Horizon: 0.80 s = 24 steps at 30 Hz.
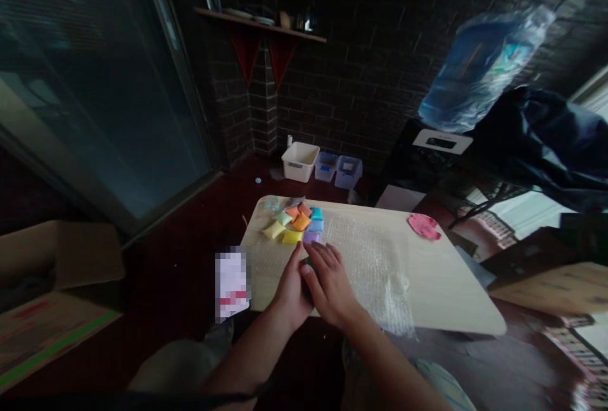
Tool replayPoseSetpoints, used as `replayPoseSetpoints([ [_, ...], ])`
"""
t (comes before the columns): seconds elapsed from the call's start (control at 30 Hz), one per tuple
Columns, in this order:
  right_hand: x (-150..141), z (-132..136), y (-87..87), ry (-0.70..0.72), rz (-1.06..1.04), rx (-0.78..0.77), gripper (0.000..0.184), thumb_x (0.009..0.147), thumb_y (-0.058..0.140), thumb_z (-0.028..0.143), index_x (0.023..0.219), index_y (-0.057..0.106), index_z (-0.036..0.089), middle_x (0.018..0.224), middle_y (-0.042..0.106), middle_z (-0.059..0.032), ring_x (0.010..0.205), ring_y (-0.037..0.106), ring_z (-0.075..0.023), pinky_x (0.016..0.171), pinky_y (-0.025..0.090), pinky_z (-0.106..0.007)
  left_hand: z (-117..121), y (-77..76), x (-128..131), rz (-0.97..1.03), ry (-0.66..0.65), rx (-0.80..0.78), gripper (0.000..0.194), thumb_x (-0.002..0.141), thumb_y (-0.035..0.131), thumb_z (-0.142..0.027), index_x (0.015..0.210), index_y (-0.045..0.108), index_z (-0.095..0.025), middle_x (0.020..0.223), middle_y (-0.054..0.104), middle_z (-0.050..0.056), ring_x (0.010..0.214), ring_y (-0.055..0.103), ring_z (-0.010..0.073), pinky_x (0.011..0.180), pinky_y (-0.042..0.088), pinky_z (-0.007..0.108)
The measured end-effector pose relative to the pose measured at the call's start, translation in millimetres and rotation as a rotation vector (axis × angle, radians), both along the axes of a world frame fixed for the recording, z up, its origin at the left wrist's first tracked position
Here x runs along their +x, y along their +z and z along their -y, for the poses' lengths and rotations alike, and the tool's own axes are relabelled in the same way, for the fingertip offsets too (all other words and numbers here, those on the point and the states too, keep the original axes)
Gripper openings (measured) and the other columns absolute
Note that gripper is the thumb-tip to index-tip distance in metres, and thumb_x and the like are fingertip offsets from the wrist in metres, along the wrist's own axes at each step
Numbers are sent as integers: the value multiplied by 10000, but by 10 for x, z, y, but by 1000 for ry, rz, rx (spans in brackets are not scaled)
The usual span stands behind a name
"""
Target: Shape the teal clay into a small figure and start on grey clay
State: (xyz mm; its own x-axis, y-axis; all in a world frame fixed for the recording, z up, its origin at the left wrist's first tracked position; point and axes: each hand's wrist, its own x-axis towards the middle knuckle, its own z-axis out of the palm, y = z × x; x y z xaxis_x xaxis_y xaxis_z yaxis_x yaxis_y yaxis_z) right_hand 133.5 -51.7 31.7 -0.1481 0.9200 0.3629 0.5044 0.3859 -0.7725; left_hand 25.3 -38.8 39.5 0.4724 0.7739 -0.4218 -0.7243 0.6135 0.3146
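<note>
Over the near edge of the low wooden table (456,278), my left hand (291,287) and my right hand (330,281) are pressed together, the right one lying partly over the left. Between the thumbs a bit of a dark green lump (308,261) shows; the palms hide the rest of it. Just beyond my fingers lie several small pillow-shaped packets, among them a yellow packet (292,237), an orange packet (301,221) and a purple packet (311,237). A sheet of bubble wrap (368,249) covers the middle of the tabletop.
A crumpled pink piece (424,227) lies at the table's far right. Beyond the table, a white bin (300,163) and two bluish bins stand by the brick wall. An open cardboard box (61,297) is at left. A large water bottle (475,75) tops a dispenser at right.
</note>
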Motion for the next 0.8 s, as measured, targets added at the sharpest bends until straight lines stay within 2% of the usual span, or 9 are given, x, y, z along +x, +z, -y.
replayPoseSetpoints([
  [0.07,2,6,14,51,66,35,499,1040,498,357,1510,512,191,1456,660,-149,1423,544,-302,1279,196,-587,-31,-19,46,-46,54,30,341,999,583,-474,1087,711,-170,1117,748,90,1083,713,232,934,545,302],
  [0.13,10,-22,39,41,111,68,518,1081,423,341,1574,406,183,1461,655,-153,1432,542,-278,1287,189,-588,-77,-61,101,-75,110,56,259,964,651,-423,1042,715,-184,1042,755,66,1022,720,211,877,548,273],
  [0.23,21,-123,102,-86,31,93,445,1089,420,401,1481,515,213,1466,636,-144,1402,546,-306,1225,312,-586,-197,-106,166,-120,166,86,209,916,696,-392,921,691,-184,817,722,26,766,700,172,669,529,251],
  [0.3,31,-233,131,-172,-171,60,401,1076,450,456,1358,615,224,1377,677,-135,1306,597,-316,1134,421,-549,-315,-94,174,-173,192,114,253,879,714,-419,820,654,-180,668,655,-5,582,623,139,530,458,235],
  [0.4,57,-440,122,-212,-471,-26,374,1039,519,523,1203,684,230,1223,726,-110,1152,657,-303,1004,514,-483,-517,4,136,-257,209,198,351,821,748,-469,697,602,-175,560,581,-23,447,514,105,429,344,214],
  [0.47,78,-580,101,-195,-569,-69,379,1033,517,539,1151,695,226,1171,742,-106,1052,690,-287,898,563,-446,-637,104,106,-308,218,275,384,791,779,-486,670,598,-170,533,562,-27,412,470,92,407,294,204],
  [0.63,80,-794,90,-156,-737,-144,468,1051,437,554,1033,737,194,986,783,-110,876,734,-267,731,598,-396,-825,254,57,-377,233,463,364,820,782,-472,705,629,-162,531,556,-30,403,428,79,411,260,202],
  [0.73,29,-809,68,-129,-869,-219,446,1029,499,568,1078,749,202,996,792,-99,879,738,-257,743,601,-383,-879,208,-3,-389,283,525,323,900,719,-469,800,683,-164,646,636,5,520,538,119,498,396,231],
  [0.8,-14,-799,35,-112,-899,-274,457,1032,505,581,1180,732,213,1085,791,-104,913,744,-256,763,608,-383,-886,157,-54,-416,308,579,336,954,648,-494,905,732,-172,813,721,59,743,666,197,670,516,293],
])
